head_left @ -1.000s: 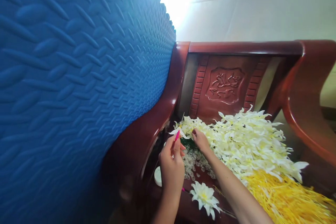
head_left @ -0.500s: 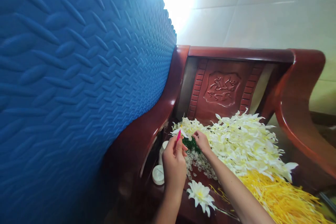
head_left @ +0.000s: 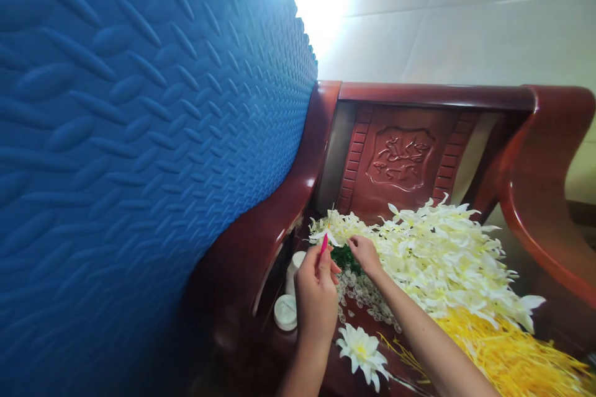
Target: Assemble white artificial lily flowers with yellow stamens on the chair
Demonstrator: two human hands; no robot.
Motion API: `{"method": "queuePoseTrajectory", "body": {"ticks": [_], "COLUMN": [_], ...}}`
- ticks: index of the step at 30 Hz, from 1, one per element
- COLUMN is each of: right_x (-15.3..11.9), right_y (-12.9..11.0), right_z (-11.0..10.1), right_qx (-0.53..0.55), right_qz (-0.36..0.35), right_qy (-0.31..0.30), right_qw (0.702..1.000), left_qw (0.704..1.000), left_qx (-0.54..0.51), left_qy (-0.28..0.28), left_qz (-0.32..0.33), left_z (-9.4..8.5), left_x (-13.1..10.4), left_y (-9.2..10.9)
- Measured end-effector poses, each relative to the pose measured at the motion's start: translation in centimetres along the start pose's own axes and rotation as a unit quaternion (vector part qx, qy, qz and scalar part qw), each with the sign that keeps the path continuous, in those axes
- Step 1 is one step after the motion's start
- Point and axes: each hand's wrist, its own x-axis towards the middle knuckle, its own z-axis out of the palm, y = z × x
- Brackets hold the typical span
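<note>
Red wooden bench [head_left: 435, 95] behind, the left hand [head_left: 317, 294] pinches a pink tool [head_left: 325, 243], nearly upright, tip up.

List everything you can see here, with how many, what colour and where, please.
Wall mat: one, blue, left
Bench: one, red-brown, centre to right
Wall: one, pale, behind the bench
Glare: one patch, white, top centre
White petals: uncountable, white, heaped on the seat
Green pieces: uncountable, green, between the hands
Clear leaf shapes: many, translucent, below the green
Yellow strands: uncountable, yellow, lower right
Loose flower: one, white, yellow-centred, seat front
Round containers: two, white, beside left hand
Pink piece: one, pink, in left hand
Left hand: one, bare, centre
Right hand: one, bare, by petals
</note>
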Motion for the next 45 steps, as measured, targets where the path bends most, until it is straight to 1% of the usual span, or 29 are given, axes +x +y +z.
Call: {"method": "queuePoseTrajectory", "body": {"ticks": [3,8,12,16,20,24,30,33,35,37,39,41,42,43,45], "right_x": [0.6,1.2,1.1,0.8,0.4,0.1,-1.1,-3.0,-4.9,-7.3,-10.2,-13.1,-14.5,-15.8,-17.8], "right_y": [-0.2,-0.2,0.2,0.3,0.0,-0.7,-3.2,-4.6,-5.2,-5.3,-4.8,-3.9,-3.4,-2.9,-2.2], "right_z": [-0.3,-0.5,-0.4,-0.4,-1.1,-2.0,-3.8,-5.7,-7.4,-9.3,-10.9,-12.1,-12.5,-12.8,-13.1], "right_qx": [0.020,0.067,0.117,0.174,0.213,0.258,0.371,0.427,0.454,0.469,0.478,0.486,0.480,0.478,0.473], "right_qz": [0.005,0.018,0.042,0.071,0.101,0.126,0.143,0.141,0.141,0.150,0.167,0.208,0.224,0.231,0.235], "right_qy": [-0.017,-0.036,-0.046,-0.061,-0.055,-0.041,-0.007,0.011,0.019,0.026,0.026,0.025,0.023,0.015,0.018], "right_qw": [1.000,0.997,0.991,0.980,0.970,0.957,0.917,0.893,0.880,0.870,0.862,0.849,0.848,0.848,0.849], "left_qw": [1.000,1.000,1.000,0.999,0.999,0.999,0.998,0.995,0.990,0.983,0.975,0.969,0.966,0.962,0.955], "left_qx": [-0.003,-0.002,0.006,0.016,0.018,0.023,0.033,0.073,0.118,0.163,0.193,0.207,0.211,0.214,0.226], "left_qy": [-0.012,-0.016,-0.020,-0.027,-0.038,-0.044,-0.052,-0.062,-0.072,-0.084,-0.103,-0.134,-0.150,-0.168,-0.194], "left_qz": [-0.004,-0.006,-0.004,-0.004,-0.005,-0.003,-0.011,-0.004,0.013,0.028,0.030,0.022,0.018,0.013,0.008], "left_z": [0.1,0.3,0.3,0.1,0.0,0.2,0.4,0.6,0.7,0.8,0.9,1.0,1.1,1.2,1.6], "left_x": [0.1,0.3,0.2,-0.1,-0.2,-0.1,-0.2,-0.5,-0.9,-1.7,-2.8,-4.1,-4.8,-5.5,-6.6], "left_y": [0.0,-0.2,-0.2,0.4,0.8,0.4,-0.5,-0.6,-0.6,-0.4,-0.1,0.1,0.1,0.1,0.0]}}
